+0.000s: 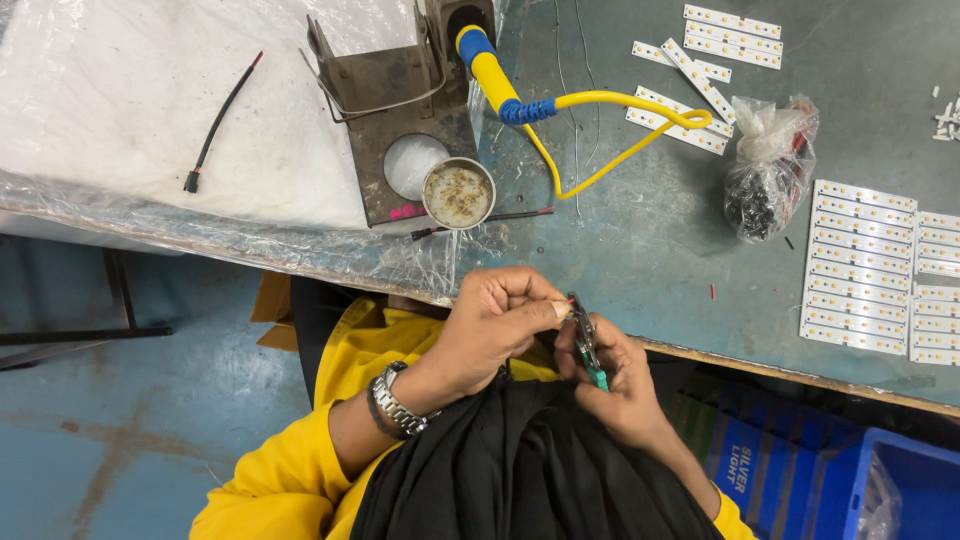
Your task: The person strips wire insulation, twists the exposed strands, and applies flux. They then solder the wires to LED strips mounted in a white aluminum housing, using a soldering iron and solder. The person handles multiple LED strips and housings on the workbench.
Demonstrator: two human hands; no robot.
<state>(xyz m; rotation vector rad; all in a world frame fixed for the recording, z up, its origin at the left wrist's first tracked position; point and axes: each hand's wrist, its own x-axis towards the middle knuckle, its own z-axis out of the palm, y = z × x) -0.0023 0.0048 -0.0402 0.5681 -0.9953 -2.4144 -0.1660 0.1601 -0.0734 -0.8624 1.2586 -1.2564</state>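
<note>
The right hand (610, 385) is closed around small pliers (588, 345), whose long axis runs up and away from the body, nose toward the left hand (495, 320). The left fingertips (555, 310) pinch together at that nose on something too small to make out, just off the table (640, 230) edge.

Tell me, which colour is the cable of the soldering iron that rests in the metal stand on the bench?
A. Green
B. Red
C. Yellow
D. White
C: the soldering iron sits in the metal stand, and its cable runs yellow from the handle, looping over the bench toward the white strips, far from the left hand and the right hand.
</note>
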